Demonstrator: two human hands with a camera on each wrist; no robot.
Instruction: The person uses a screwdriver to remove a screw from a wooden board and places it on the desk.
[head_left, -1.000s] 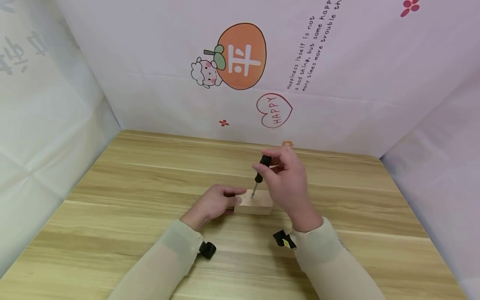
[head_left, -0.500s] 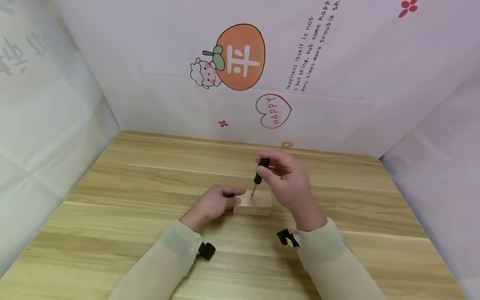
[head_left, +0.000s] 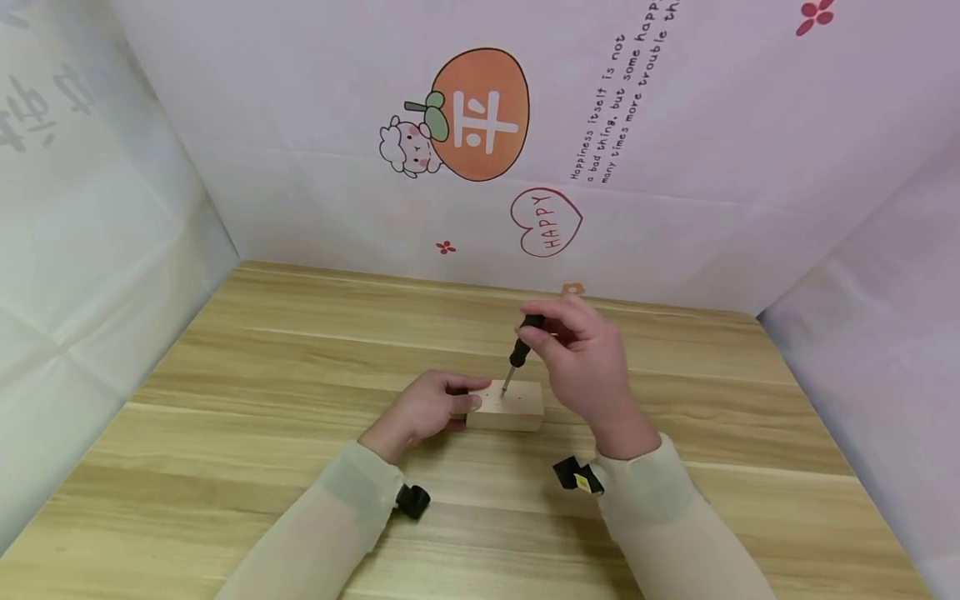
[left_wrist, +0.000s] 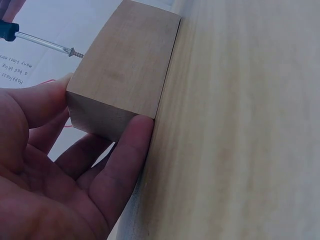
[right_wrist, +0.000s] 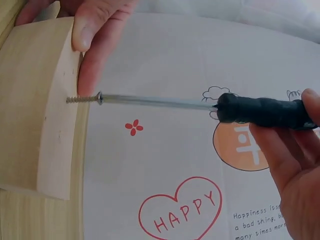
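A pale wooden block (head_left: 505, 421) lies on the table, several small holes in its top face. My left hand (head_left: 431, 406) grips its left end, thumb on top and fingers round the end and far side. In the right wrist view a screw (right_wrist: 82, 99) stands in the block, part of its thread showing above the wood. The shaft of a black-handled screwdriver (right_wrist: 265, 111) meets the screw's head. My right hand (head_left: 588, 358) pinches the top of the handle between thumb and fingers, the tool leaning slightly right in the head view.
The wood-grain table (head_left: 262, 358) reaches back to a white printed cloth (head_left: 315, 167), with more cloth at both sides. A small black camera sits on each wrist, the left camera (head_left: 413, 502) and the right camera (head_left: 577, 477) both close above the table.
My right hand has shifted slightly right and its fingers have changed their position round the screwdriver handle. My left hand and the block stay nearly where they were.
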